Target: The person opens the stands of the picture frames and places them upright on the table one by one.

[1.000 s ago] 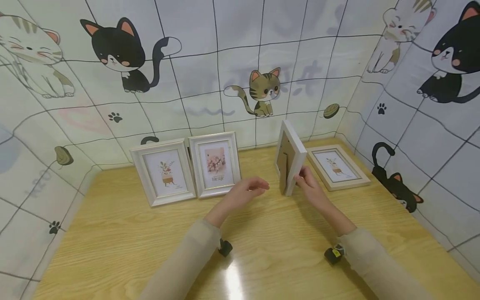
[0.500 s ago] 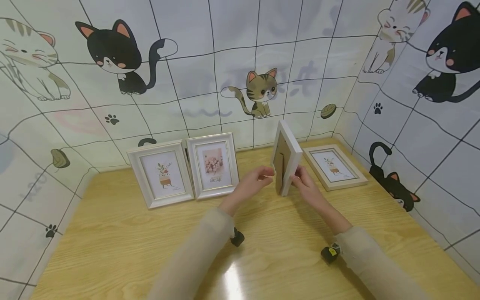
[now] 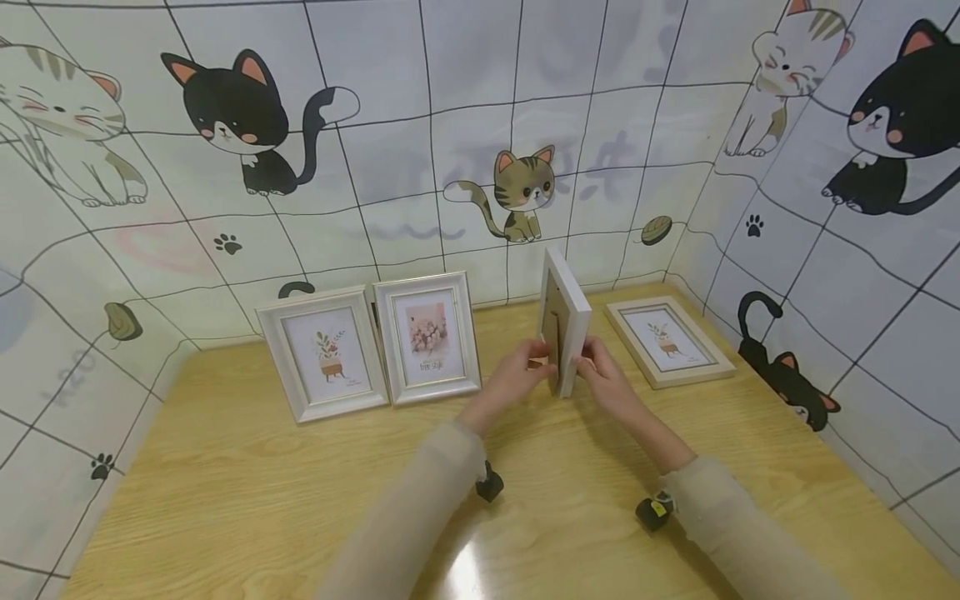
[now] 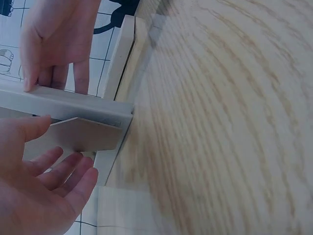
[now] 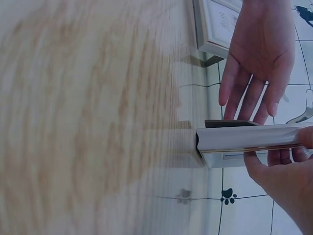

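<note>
A white picture frame (image 3: 573, 337) stands upright on the table, turned nearly edge-on, its brown back facing left. My right hand (image 3: 611, 383) grips its near edge, thumb on the edge and fingers along the front side. My left hand (image 3: 513, 379) is at the back of the frame, fingers loosely bent and spread. In the left wrist view, the frame's easel stand (image 4: 78, 134) lies between that hand's thumb and fingers, which do not close on it. The picture itself faces away in the head view.
Two white frames stand to the left, one with a plant print (image 3: 326, 354) and one with a flower print (image 3: 427, 337). A light wooden frame (image 3: 671, 342) lies flat at right. Cat-printed walls (image 3: 390, 167) border the wooden table (image 3: 262, 492) behind and at both sides.
My left hand has moved right, from beside the flower print to the stand at the held frame's back. The held frame has shifted slightly left and turned more edge-on; my right hand keeps its grip.
</note>
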